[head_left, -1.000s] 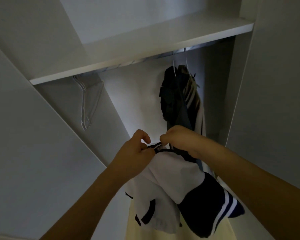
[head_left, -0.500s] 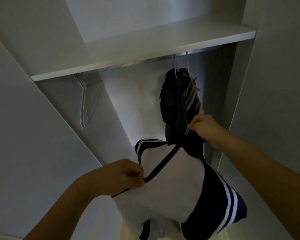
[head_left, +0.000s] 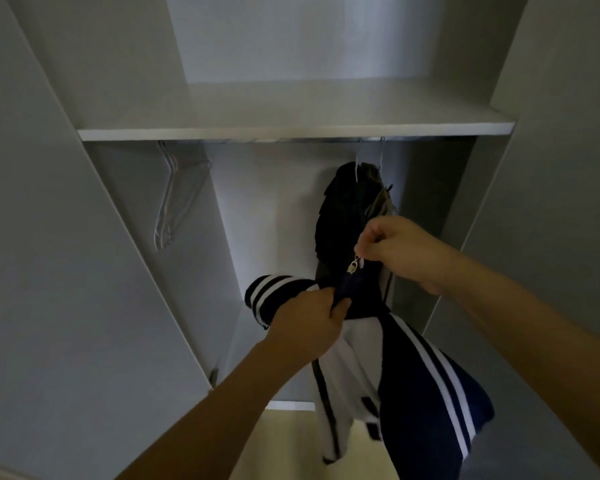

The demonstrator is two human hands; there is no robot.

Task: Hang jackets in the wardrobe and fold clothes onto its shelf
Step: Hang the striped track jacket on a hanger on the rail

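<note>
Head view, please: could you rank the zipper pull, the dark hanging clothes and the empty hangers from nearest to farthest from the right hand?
1. Zipper pull: pinched under the right hand.
2. Dark hanging clothes: just behind it.
3. Empty hangers: far left on the rail.

Hangers [head_left: 174,199] left – hung clothes [head_left: 352,216] right, under shelf [head_left: 291,133].

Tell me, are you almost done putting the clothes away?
Not yet. Some dark clothes already hang on the rail at the right. Right now the left hand grips the white and navy jacket near its collar, while the right hand pinches its zipper pull. That jacket has no hanger yet; spare hangers wait at the left. The shelf shows no folded clothes.
</note>
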